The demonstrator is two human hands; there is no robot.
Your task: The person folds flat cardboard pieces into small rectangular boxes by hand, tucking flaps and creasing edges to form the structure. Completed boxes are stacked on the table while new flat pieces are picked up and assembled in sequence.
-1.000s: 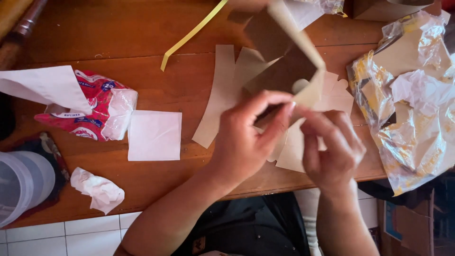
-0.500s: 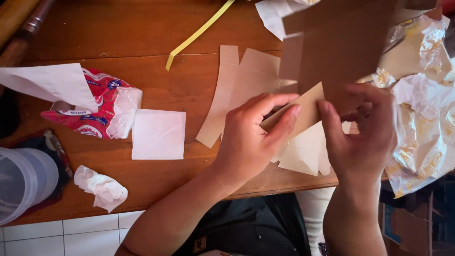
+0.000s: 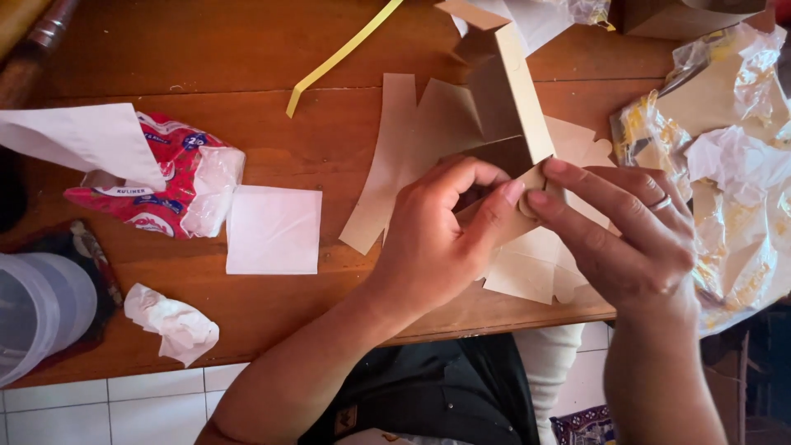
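A half-folded brown cardboard box (image 3: 507,99) stands above a wooden table (image 3: 247,74). My left hand (image 3: 437,239) grips its lower edge, thumb and forefinger pinching a small flap. My right hand (image 3: 626,239), with a ring on one finger, presses the same flap from the right, fingertips meeting the left thumb. Flat brown cardboard cut-outs (image 3: 387,165) lie under and around both hands.
A red and white tissue pack (image 3: 165,185) with a white sheet sticking out lies at left, a square white tissue (image 3: 273,229) beside it. Also here are a crumpled tissue (image 3: 173,323), a clear plastic container (image 3: 37,309), a yellow strip (image 3: 338,58) and crinkled plastic wrap (image 3: 725,165) at right.
The box has turned and come lower between my hands. My right hand has shifted from the box's side down to the flap at its lower edge, meeting the left thumb.
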